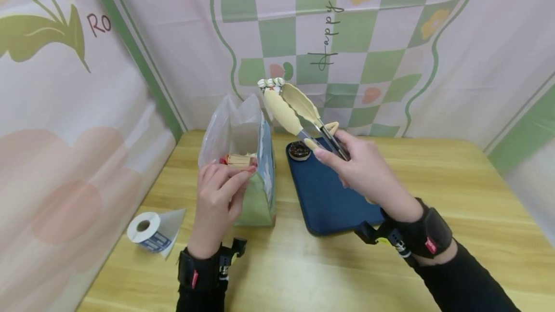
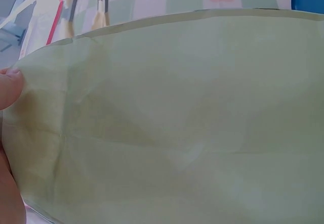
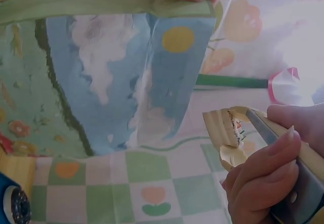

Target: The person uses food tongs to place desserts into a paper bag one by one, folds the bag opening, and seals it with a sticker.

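My right hand (image 1: 368, 170) grips a pair of tongs (image 1: 283, 112) with cream scoop-shaped ends and metal arms, raised above the tray's far side. Between the tongs' ends is a small layered cake-like piece (image 3: 218, 129) with coloured sprinkles and a white top. My left hand (image 1: 218, 194) pinches the near top edge of a paper bag (image 1: 256, 206), green with a blue sky picture on its side. Inside the bag a cream-coloured piece (image 1: 239, 160) with red beside it shows; the rest of the contents is hidden. Green paper fills most of the left wrist view.
Right of the bag lies a dark blue tray (image 1: 329, 206), with a chocolate doughnut (image 1: 299, 151) at its far left corner. A roll of labels (image 1: 149, 232) stands on the wooden table (image 1: 295, 273) at the left. Patterned cloth (image 1: 277, 23) hangs behind.
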`<state>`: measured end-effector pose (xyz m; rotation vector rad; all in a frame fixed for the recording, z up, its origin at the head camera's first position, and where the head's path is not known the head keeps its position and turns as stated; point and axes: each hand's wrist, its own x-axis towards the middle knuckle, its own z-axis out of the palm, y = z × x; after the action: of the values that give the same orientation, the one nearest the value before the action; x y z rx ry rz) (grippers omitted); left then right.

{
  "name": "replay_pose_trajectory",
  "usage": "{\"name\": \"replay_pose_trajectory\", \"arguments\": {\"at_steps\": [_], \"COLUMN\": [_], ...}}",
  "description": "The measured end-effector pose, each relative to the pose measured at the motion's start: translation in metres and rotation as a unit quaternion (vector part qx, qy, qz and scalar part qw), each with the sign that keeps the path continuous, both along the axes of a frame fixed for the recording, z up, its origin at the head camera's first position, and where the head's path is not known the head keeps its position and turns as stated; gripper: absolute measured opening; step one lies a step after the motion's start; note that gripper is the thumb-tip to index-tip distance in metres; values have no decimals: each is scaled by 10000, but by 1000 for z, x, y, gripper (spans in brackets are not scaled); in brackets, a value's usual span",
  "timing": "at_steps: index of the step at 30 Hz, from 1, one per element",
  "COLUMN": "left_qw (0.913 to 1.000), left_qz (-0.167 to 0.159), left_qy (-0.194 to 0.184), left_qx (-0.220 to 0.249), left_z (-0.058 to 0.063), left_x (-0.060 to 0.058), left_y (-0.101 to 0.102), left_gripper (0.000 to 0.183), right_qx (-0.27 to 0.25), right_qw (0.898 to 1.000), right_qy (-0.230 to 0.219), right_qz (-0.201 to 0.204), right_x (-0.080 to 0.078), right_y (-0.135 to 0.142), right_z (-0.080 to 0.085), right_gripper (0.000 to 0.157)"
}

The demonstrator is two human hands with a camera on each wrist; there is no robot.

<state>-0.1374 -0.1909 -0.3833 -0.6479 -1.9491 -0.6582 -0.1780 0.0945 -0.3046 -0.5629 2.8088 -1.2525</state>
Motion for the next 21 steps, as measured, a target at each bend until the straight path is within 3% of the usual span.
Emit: {"name": "replay_pose_trajectory", "arguments": {"at_steps": [15, 21], "left_qw": [9998, 9996], "left_qz": [139, 152], "left_qy": [-24, 193], "left_qx": [-141, -155], "left_z": [1, 2], "left_x": [2, 0], "left_y": [-1, 1], "left_gripper": [11, 10], "right_qx": [20, 317], "right_qw": [9970, 9971], "right_qy": [-79, -36], "right_qz": [771, 695], "right_x": [11, 11], "right_y": [-34, -38], "right_z": [4, 3], "right_gripper": [39, 45]}}
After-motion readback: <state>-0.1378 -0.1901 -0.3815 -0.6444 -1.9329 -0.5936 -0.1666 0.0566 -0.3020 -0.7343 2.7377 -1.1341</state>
